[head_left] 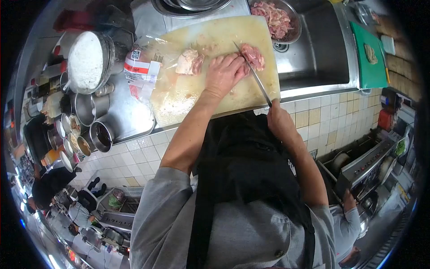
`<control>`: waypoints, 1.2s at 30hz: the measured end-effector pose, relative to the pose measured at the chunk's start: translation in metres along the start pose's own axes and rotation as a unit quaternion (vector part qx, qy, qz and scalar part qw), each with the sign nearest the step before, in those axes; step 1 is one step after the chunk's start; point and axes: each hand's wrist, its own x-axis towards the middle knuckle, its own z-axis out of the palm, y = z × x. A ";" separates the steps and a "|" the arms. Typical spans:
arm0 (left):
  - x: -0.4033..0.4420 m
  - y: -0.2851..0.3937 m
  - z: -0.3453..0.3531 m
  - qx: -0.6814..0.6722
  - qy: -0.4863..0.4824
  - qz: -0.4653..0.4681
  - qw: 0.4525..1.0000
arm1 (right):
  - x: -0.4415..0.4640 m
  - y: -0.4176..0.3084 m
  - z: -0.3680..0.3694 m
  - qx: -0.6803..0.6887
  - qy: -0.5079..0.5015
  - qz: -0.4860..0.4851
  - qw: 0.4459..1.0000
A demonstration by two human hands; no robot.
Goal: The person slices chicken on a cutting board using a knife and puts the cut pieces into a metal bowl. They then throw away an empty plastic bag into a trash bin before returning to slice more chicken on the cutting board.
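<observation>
On the pale yellow cutting board [206, 103], my left hand [224, 72] presses down with bent fingers on a piece of raw chicken [253, 57]. My right hand [281, 120] grips the handle of a long knife [260, 84], whose blade lies across that piece right beside my left fingertips. To the left of my left hand is another raw piece with pale skin [190, 62]. A clear plastic bag with a red and white label [142, 67] lies over the board's left edge. The meat under my left fingers is partly hidden.
A bowl of cut raw meat [272, 20] stands by the steel sink [320, 49]. Left are a container of white powder [87, 62] and several metal pots [101, 136]. A green board [368, 56] lies right of the sink. Other people [347, 226] are nearby.
</observation>
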 end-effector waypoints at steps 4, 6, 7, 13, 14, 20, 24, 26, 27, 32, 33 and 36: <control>0.000 -0.003 0.002 -0.008 -0.001 -0.001 1.000 | 0.055 -0.012 0.001 -0.029 -0.010 -0.038 0.999; -0.001 -0.004 0.005 -0.006 0.018 0.009 1.000 | 0.073 -0.018 0.000 -0.034 0.002 -0.066 0.997; -0.003 -0.004 0.006 -0.008 0.015 0.007 1.000 | 0.074 -0.029 -0.007 -0.036 -0.010 -0.041 0.998; -0.001 -0.004 0.004 0.035 0.052 -0.028 0.998 | 0.023 0.017 0.007 -0.016 -0.027 -0.004 1.000; -0.002 -0.005 0.003 0.018 0.032 -0.042 0.998 | 0.010 0.024 0.008 -0.027 -0.027 0.017 0.999; -0.009 0.000 -0.012 -0.086 0.069 -0.083 0.990 | -0.007 0.024 -0.006 -0.044 0.018 -0.004 0.999; -0.016 -0.003 -0.011 -0.039 0.028 -0.056 0.997 | -0.016 0.009 -0.011 -0.008 0.061 -0.035 0.997; -0.016 -0.004 -0.010 -0.038 0.027 -0.051 0.998 | -0.020 0.002 -0.010 -0.016 0.045 -0.030 0.998; -0.015 -0.004 -0.011 -0.037 0.028 -0.048 0.998 | -0.021 0.000 -0.009 -0.025 0.028 -0.026 0.999; -0.014 -0.003 -0.012 -0.035 0.026 -0.046 0.998 | -0.024 0.006 0.004 0.006 0.004 -0.015 1.000; -0.013 -0.002 -0.012 -0.031 0.022 -0.048 0.998 | -0.024 0.006 0.004 0.021 0.001 -0.018 1.000; -0.011 -0.004 -0.012 -0.056 0.012 -0.045 0.997 | -0.017 0.003 0.004 0.038 -0.004 -0.038 0.999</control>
